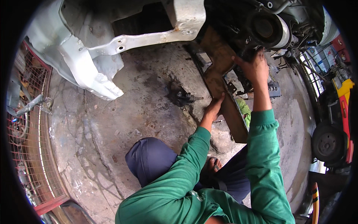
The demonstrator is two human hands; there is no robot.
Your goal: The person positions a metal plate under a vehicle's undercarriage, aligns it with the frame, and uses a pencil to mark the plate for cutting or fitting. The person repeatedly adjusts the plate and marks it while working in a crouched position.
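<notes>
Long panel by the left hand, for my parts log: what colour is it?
The long panel is mottled brown, best seen in the head view.

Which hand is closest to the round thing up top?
The right hand: it is right by the round thing, while the left hand is lower down, at the edge of the brown plate.

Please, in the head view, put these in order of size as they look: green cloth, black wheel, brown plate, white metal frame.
1. White metal frame
2. Brown plate
3. Black wheel
4. Green cloth, visible part only
</notes>
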